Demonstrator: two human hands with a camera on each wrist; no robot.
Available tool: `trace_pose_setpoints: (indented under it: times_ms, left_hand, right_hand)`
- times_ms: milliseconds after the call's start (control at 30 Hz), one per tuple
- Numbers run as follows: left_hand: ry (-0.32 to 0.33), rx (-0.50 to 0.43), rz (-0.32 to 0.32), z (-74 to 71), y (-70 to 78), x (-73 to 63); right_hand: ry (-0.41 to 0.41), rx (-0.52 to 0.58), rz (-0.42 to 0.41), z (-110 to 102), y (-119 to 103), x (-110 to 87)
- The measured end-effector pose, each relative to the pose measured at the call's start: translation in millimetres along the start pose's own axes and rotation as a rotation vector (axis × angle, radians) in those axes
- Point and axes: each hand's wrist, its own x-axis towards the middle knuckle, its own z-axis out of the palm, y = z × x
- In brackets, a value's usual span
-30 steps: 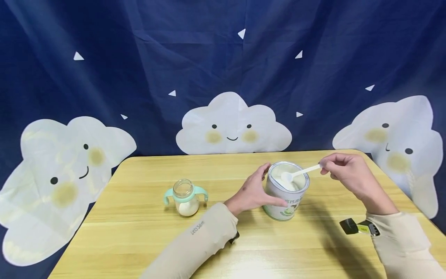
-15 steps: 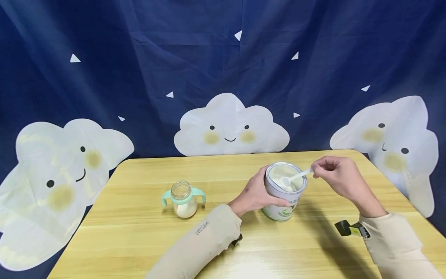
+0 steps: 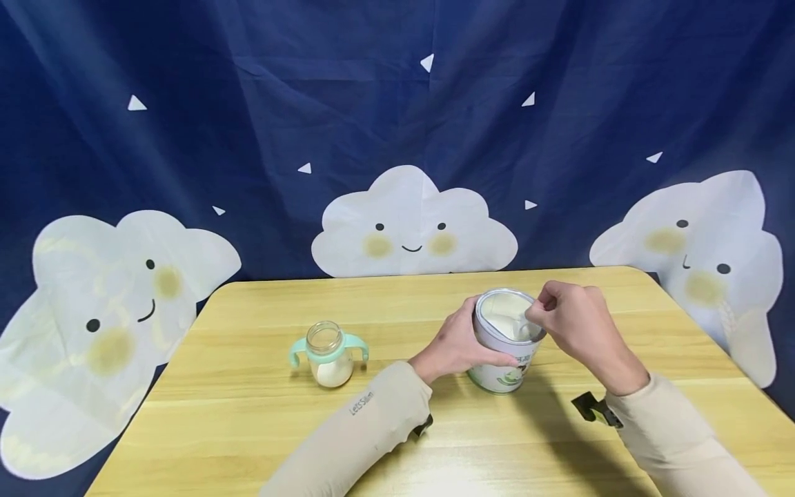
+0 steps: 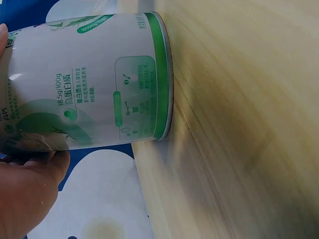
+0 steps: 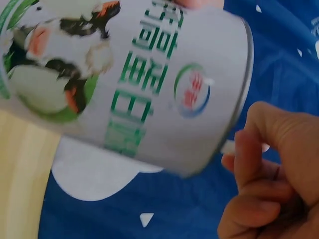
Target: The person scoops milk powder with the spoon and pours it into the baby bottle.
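A white milk powder can (image 3: pixel 498 377) with green print stands open-topped on the table, pale powder inside. My left hand (image 3: pixel 458 342) grips its side, thumb across the front; the left wrist view shows the can's base at the tabletop. At the can's rim, my right hand (image 3: pixel 577 328) pinches the handle of a white scoop (image 5: pixel 228 147). The scoop's bowl is down inside the can, partly covered by the fingers in the head view. To the left stands a lidless baby bottle (image 3: pixel 332 371) with mint-green handles, whitish contents low in it.
The light wooden table (image 3: pixel 242 414) has rounded far corners. Behind it hangs a dark blue curtain (image 3: pixel 366 90) with smiling clouds and small white triangles. Black wrist mounts sit at both cuffs, the right one (image 3: pixel 593 408) hanging over the table.
My right hand has moved left to the can's rim, and the scoop has gone deeper into the can. The left hand keeps its grip; the bottle stays in place.
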Motion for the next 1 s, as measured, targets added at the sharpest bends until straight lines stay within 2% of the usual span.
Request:
trace_pose_setpoints:
  times_ms: [167,300,500,733,1000]
  left_hand:
    - [-0.001,-0.004,-0.019,-0.4,0.4,1.5]
    - [0.004,-0.013,-0.028,-1.4,0.4,2.5]
    - [-0.002,-0.003,-0.008,-0.9,-0.4,2.7]
    - [-0.013,0.002,-0.008,0.7,-1.1,1.3]
    - [-0.001,0.005,-0.021,1.9,-2.5,0.6]
  right_hand:
    - [0.013,-0.056,-0.042,9.9,-11.4,11.0]
    - [-0.023,-0.036,-0.075,18.8,-17.9,20.1]
    - [-0.151,0.056,-0.094,26.5,-22.6,26.5]
    - [-0.355,0.193,-0.109,17.0,-13.9,29.7]
    - [-0.388,0.331,-0.032,10.5,3.1,21.7]
